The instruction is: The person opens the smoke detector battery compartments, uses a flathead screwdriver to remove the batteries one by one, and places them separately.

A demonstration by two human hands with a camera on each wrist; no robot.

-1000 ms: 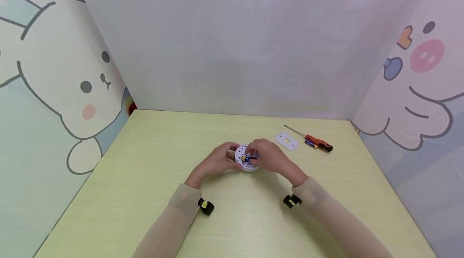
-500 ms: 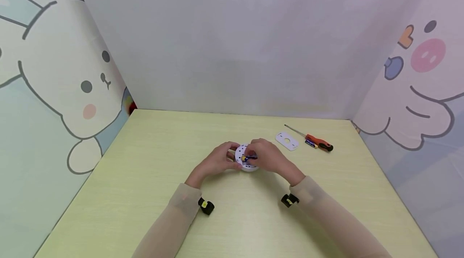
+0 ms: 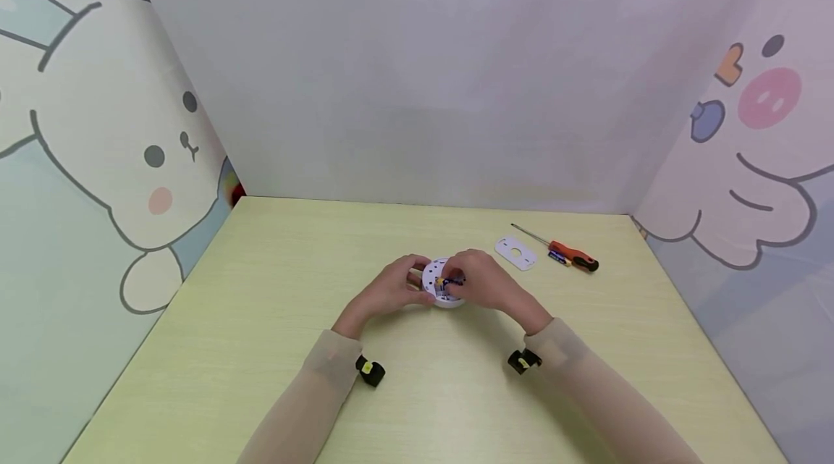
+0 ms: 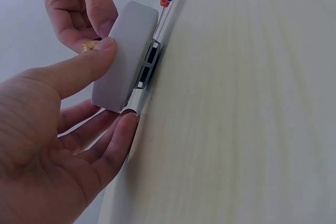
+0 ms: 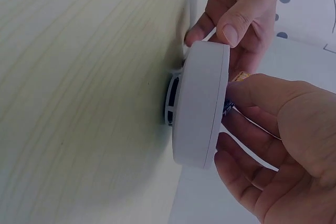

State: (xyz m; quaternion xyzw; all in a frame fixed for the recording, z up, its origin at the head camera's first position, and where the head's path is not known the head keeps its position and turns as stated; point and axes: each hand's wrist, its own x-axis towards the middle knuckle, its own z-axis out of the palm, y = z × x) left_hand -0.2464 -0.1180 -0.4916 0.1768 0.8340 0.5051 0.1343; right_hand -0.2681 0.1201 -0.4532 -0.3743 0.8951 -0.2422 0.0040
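A round white smoke detector [image 3: 430,276] sits on the table with its hole-dotted back facing up; the right wrist view shows its smooth side wall [image 5: 199,103] and a slotted vent [image 5: 171,100] underneath. My left hand [image 3: 389,287] grips its left rim, thumb on the near edge and fingers round the far side. With thumb and fingers, my right hand [image 3: 485,280] pinches a small blue battery with a gold end [image 5: 241,76] at the open back. The fingers hide most of that battery and the slot beneath it.
Back right on the table [image 3: 274,290] lie a white mounting plate [image 3: 504,248] with a central hole and a red-and-black screwdriver [image 3: 568,253]. Another blue battery [image 3: 558,258] touches the screwdriver's handle. Printed cloth walls stand at the back and both sides.
The battery in my right fingers has shifted and turned slightly within the detector's back. The right wrist has moved a little; the left hand and detector stay in place.
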